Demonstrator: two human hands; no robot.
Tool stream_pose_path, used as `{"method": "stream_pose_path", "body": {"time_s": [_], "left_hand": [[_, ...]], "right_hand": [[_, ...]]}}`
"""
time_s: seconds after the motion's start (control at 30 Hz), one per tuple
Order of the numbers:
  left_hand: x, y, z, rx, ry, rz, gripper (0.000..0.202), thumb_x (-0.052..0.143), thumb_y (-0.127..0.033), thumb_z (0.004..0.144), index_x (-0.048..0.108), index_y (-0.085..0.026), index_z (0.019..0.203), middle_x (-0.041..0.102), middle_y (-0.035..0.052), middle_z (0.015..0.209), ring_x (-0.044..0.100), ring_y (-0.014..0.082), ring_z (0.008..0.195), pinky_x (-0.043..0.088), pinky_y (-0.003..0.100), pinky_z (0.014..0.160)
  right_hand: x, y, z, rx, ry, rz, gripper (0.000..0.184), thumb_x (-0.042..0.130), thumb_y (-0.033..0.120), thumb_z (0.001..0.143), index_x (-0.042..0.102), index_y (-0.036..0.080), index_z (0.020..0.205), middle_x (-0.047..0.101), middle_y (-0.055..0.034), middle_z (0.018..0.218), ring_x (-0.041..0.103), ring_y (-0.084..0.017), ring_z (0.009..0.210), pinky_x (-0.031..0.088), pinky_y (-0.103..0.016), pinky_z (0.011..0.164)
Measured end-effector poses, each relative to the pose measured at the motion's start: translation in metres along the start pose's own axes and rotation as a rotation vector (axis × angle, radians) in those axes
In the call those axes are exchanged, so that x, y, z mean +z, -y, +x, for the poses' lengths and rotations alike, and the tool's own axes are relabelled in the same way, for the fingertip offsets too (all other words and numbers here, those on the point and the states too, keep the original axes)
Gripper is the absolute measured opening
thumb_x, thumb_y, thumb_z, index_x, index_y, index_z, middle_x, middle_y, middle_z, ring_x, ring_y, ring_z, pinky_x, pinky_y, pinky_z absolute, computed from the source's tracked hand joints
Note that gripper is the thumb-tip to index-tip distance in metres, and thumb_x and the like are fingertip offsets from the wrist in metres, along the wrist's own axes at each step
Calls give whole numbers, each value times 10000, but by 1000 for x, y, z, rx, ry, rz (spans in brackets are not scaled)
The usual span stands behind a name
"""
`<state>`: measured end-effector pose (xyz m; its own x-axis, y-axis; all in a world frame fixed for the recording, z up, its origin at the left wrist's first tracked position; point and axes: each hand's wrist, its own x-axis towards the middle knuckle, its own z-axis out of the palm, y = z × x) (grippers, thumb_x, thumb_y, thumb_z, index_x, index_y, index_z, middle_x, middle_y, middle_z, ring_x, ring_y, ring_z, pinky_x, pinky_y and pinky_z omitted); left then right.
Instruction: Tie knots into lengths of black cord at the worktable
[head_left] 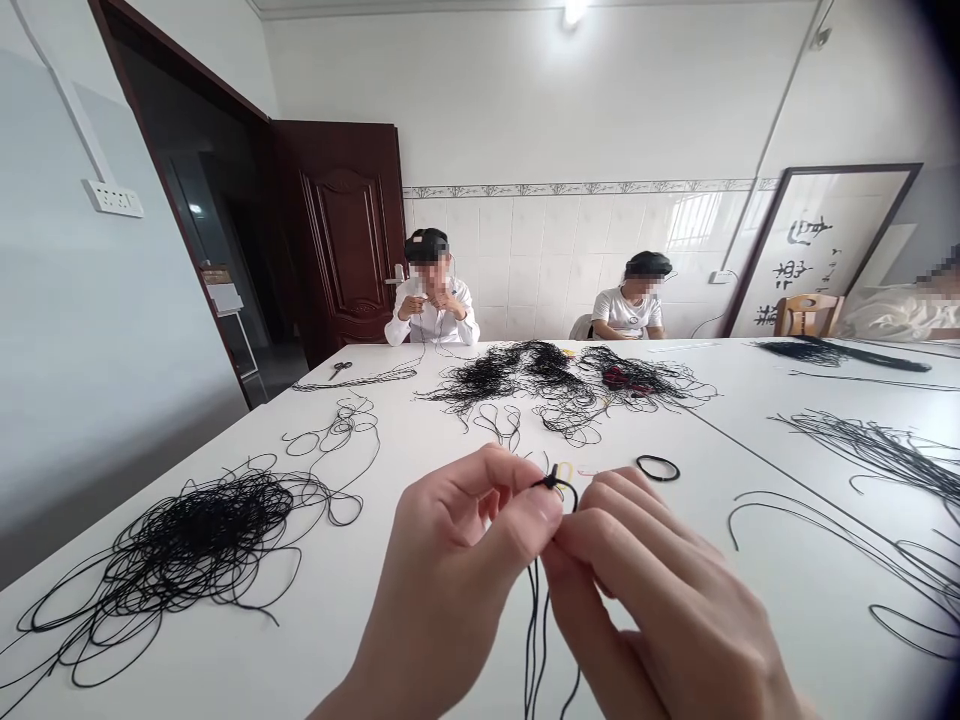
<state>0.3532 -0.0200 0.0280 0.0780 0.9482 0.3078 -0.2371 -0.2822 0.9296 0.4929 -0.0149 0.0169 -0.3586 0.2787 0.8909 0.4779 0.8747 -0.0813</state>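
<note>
Between thumb and index finger, my left hand pinches a black cord just below a small knot. A short loop of this cord curves from the knot to the right, into the closed fingers of my right hand. Several strands hang down below both hands toward the table's front edge. My right fingertips press together beside the left thumb, and what they grip there is partly hidden. Behind the hands, a black cord ring lies on the table, near a small yellow loop partly covered by the knot.
A tangled heap of black cord lies at left on the white table. More cord piles spread across the middle and right. Scissors lie far left. Two people sit opposite; another sits at far right.
</note>
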Motion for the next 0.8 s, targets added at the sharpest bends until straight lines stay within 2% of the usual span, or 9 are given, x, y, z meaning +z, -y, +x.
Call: {"method": "stream_pose_path", "body": {"time_s": [0.33,0.43,0.57,0.67,0.73,0.8], "left_hand": [[2,0,0,-37,30,-82,140,658,-182,854,678,-224,721,586,-46,693,503,99,699,450,203,665],[1,-1,0,-7,24,0,130,653,-200,850,671,-226,724,584,-51,680,497,103,679,440,216,653],[-4,-5,1,117,-73,262,157,654,-200,839,645,-241,688,583,-64,672,491,114,695,394,246,666],[-7,-9,-1,146,-50,398,138,660,-222,844,651,-252,710,575,-60,680,486,126,703,363,276,670],[-7,-10,-3,176,10,421,133,645,-220,860,651,-257,733,565,-55,684,489,131,700,361,285,670],[-6,-10,-4,220,37,457,131,634,-194,863,652,-263,753,569,-48,709,506,134,717,373,283,672]], "right_hand": [[1,3,-2,22,58,69,248,443,-42,866,450,188,775,487,9,627,420,-118,581,344,-295,542],[0,5,-1,26,94,98,253,435,-45,868,451,191,778,495,16,625,432,-109,569,357,-291,546],[-6,7,-2,29,38,114,266,486,6,865,385,206,722,389,38,593,381,-101,546,378,-280,540],[-14,3,-6,86,-49,130,128,551,73,882,539,195,921,500,-10,737,514,-127,644,450,-276,561],[-19,-3,-7,127,-74,114,224,557,80,898,584,200,1086,565,-59,928,599,-143,776,492,-269,608],[-21,-10,-6,126,-66,94,265,555,74,910,601,215,1130,567,-72,1050,623,-145,875,518,-264,679]]}}
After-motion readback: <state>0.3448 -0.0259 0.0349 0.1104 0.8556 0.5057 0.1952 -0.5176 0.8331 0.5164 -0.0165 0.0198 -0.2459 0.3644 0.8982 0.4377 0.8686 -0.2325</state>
